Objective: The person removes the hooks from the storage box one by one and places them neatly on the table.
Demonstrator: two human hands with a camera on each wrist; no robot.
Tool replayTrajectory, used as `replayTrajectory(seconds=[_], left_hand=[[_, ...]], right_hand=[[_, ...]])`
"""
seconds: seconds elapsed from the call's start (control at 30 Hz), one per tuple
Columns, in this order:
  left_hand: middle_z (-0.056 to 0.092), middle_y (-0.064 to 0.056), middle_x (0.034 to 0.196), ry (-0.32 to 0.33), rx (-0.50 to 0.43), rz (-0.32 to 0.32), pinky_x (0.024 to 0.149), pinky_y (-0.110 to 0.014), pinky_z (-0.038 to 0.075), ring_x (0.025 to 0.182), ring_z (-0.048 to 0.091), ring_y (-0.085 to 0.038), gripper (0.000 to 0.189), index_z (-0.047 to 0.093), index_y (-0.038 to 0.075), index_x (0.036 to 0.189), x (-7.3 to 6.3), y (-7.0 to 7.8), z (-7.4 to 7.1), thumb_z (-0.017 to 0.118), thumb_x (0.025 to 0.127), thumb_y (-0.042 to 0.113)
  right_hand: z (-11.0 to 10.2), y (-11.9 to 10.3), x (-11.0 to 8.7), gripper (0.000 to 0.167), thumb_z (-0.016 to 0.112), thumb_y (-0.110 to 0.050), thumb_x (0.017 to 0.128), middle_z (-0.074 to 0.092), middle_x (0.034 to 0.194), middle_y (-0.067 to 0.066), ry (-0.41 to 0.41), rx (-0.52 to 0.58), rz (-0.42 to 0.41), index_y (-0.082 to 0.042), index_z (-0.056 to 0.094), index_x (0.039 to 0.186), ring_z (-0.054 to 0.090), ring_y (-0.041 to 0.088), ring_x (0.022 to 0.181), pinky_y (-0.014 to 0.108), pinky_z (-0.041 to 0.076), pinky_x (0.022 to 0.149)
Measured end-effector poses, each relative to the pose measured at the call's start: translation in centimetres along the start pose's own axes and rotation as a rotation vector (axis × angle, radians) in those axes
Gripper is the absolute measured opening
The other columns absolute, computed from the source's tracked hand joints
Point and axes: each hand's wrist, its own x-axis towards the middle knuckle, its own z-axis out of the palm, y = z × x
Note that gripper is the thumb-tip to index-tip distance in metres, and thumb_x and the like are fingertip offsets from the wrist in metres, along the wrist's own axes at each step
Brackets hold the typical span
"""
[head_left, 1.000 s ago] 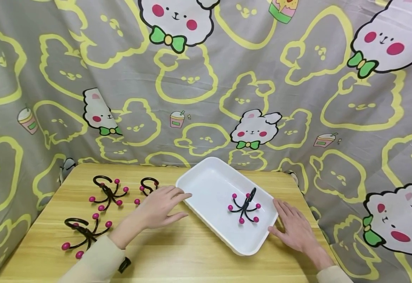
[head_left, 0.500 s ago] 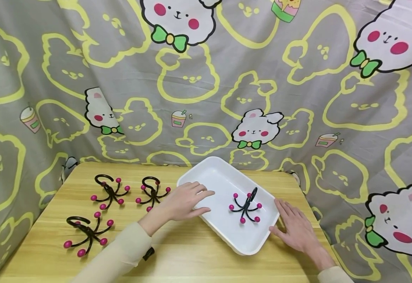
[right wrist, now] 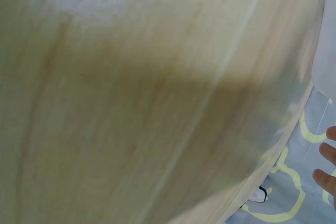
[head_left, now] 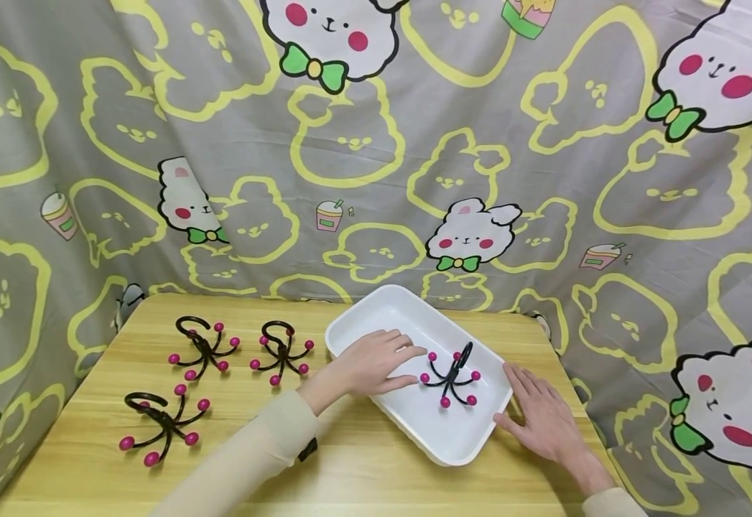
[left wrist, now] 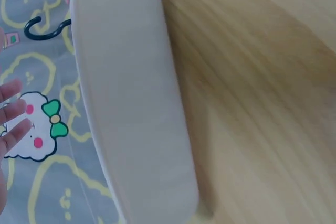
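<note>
A white tray (head_left: 385,314) lies at an angle on the table. Inside its right half stands a black hook hanger (head_left: 451,378), its curved arms tipped with pink balls. My left hand (head_left: 374,362) is over the tray's left part, thumb and fingers spread apart, just left of that hanger and holding nothing. Against the tray's right end lies my right hand (head_left: 540,416), fingers fairly straight. The left wrist view shows the tray's outer wall (left wrist: 131,98), a black hook (left wrist: 44,36) above the rim and some left fingers (left wrist: 14,113). Right fingertips (right wrist: 326,153) appear at the right wrist view's edge.
Left of the tray, 3 similar hangers stand on the wooden table (head_left: 376,481): one at the back left (head_left: 204,350), one nearer the tray (head_left: 281,353) and one in front (head_left: 166,424). A patterned curtain (head_left: 363,194) surrounds the table's back and sides.
My left hand has moved right, from beside the tray's left edge to over its inside, close to the hanger there. The right hand stays at the tray's end.
</note>
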Motion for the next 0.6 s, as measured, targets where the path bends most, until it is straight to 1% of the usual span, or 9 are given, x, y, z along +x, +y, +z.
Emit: replayTrajectory(seconds=[0.2, 0.47, 0.6], left_hand=[[0.068, 0.004, 0.132, -0.052, 0.011, -0.008, 0.102, -0.031, 0.056, 0.12, 0.064, -0.014, 0.053, 0.057, 0.024, 0.149, 2.4, 0.2, 0.0, 0.053, 0.107, 0.056], [0.066, 0.005, 0.134, -0.115, 0.102, 0.03, 0.102, -0.028, 0.055, 0.121, 0.062, -0.013, 0.056, 0.052, 0.025, 0.153, 5.4, 0.5, 0.6, 0.049, 0.108, 0.058], [0.065, 0.004, 0.137, -0.143, 0.099, 0.029, 0.106, -0.029, 0.054, 0.124, 0.062, -0.013, 0.057, 0.051, 0.025, 0.154, 6.6, 0.7, 0.7, 0.052, 0.107, 0.057]], right_hand=[[0.1, 0.1, 0.0, 0.103, 0.067, -0.071, 0.089, 0.048, 0.162, 0.02, 0.006, 0.002, -0.003, -0.007, 0.035, 0.164, 0.048, 0.045, 0.147, 0.064, 0.042, 0.116], [0.2, 0.1, 0.0, 0.104, 0.067, -0.071, 0.089, 0.048, 0.162, 0.02, 0.009, 0.005, -0.001, -0.007, 0.035, 0.164, 0.048, 0.045, 0.147, 0.064, 0.042, 0.116], [0.1, 0.1, 0.0, 0.104, 0.067, -0.071, 0.089, 0.047, 0.163, 0.02, 0.01, 0.008, -0.001, -0.008, 0.034, 0.164, 0.048, 0.045, 0.147, 0.065, 0.042, 0.115]])
